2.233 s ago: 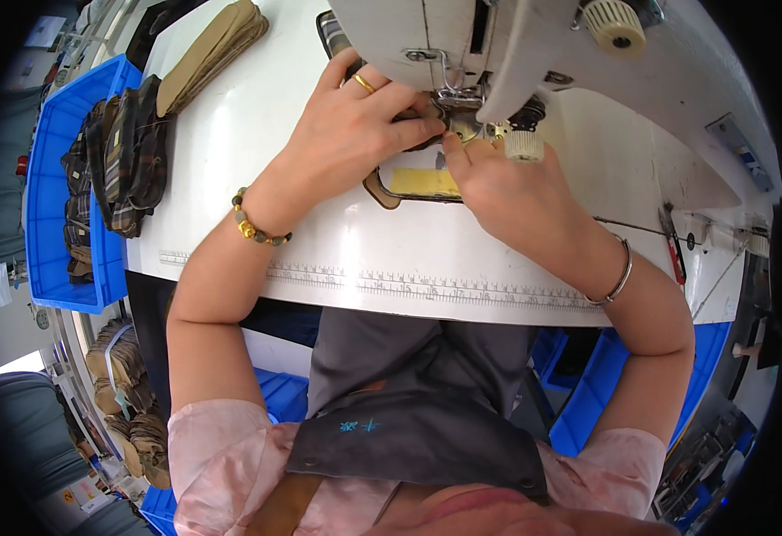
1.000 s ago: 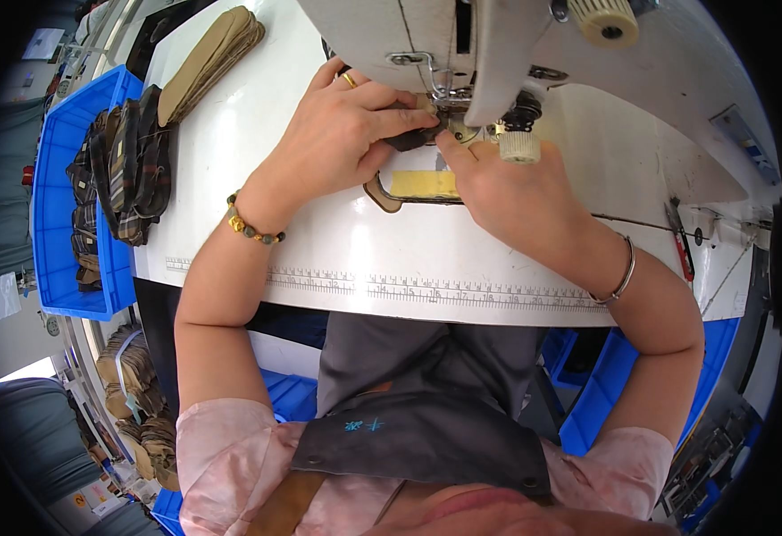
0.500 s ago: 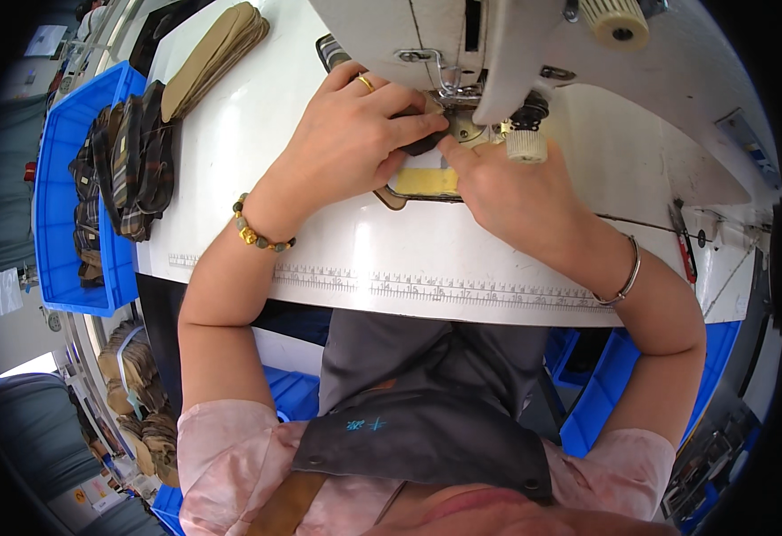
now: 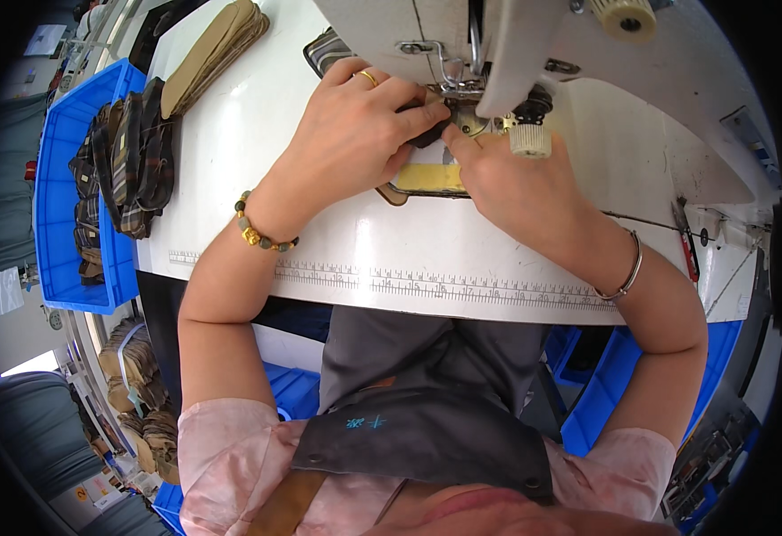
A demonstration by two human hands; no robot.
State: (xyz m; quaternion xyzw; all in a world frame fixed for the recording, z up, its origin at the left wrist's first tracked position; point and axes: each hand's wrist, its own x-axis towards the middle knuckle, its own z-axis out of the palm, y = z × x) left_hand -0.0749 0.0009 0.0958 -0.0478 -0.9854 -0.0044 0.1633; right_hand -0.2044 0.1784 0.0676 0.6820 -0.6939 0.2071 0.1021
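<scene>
With left hand (image 4: 351,129), pinching dark fabric (image 4: 428,135); with right hand (image 4: 518,177), curling in unclear grip behind pale knob (image 4: 530,142), apart from blue bin (image 4: 123,281).

Against the white surface (image 4: 355,241) with its dark ruler marks (image 4: 489,293), we see a blackish-brown fabric piece (image 4: 431,136), a grey plaid cloth (image 4: 326,51) edged in black, a yellow strip (image 4: 431,179) and an off-white sewing machine (image 4: 623,67) with a cream knob (image 4: 530,141). We find the bin (image 4: 54,223) bright blue, the strapped pieces (image 4: 126,161) plaid in brown, black and grey, and the stack (image 4: 212,58) plain tan. We also note a charcoal apron (image 4: 435,447) with turquoise embroidery (image 4: 366,422), a mottled pale-pink shirt (image 4: 221,447), a gold ring (image 4: 370,79), a green-and-gold beaded bracelet (image 4: 252,236) and a silver bangle (image 4: 632,273).
</scene>
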